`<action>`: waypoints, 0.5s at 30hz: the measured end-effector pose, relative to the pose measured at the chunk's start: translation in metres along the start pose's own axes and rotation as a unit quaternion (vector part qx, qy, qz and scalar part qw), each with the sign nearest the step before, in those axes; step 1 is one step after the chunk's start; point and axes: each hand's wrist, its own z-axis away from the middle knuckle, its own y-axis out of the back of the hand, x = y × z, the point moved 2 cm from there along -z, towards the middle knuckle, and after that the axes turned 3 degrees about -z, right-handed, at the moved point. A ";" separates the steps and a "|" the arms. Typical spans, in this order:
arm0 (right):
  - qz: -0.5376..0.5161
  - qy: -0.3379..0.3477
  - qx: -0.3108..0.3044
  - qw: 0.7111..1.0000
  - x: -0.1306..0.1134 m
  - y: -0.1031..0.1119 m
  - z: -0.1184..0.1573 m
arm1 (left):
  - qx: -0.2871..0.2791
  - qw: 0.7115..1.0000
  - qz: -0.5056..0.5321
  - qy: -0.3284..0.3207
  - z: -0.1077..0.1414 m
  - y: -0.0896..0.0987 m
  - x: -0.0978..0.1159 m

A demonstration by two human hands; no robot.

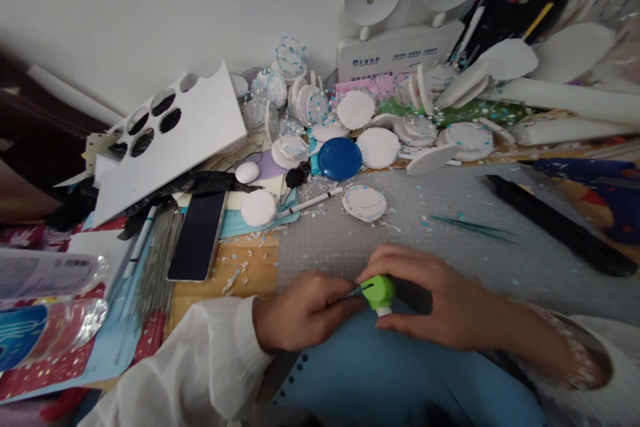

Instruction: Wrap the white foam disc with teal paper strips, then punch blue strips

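My right hand (430, 293) grips a small green craft punch (379, 291) with a white button at its lower end, thumb below and fingers above. Closed fingers of my left hand (313, 310) pinch a thin bluish strip (355, 292), whose end sits at the slot of the punch. What the strip is made of is hard to make out. Beneath both hands lies a light blue sheet (400, 373), with small dark flower-shaped marks or holes along its left edge.
On the grey cutting mat (320, 240) lie tweezers (473, 227), a black cutter (560, 223) and a white foam disc (364, 203). Behind stand many foam discs, a blue lid (339, 159) and a two-headed lamp (400, 47). A phone (197, 237) and wires (159, 257) are left.
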 end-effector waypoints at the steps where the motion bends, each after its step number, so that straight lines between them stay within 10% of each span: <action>1: 0.002 0.004 -0.003 1.000 0.000 -0.001 -0.001 | -0.001 1.000 -0.003 0.000 0.000 0.000 0.000; 15: 0.034 0.036 0.044 0.998 -0.003 -0.011 0.001 | 0.017 0.999 -0.028 -0.012 -0.001 -0.002 0.000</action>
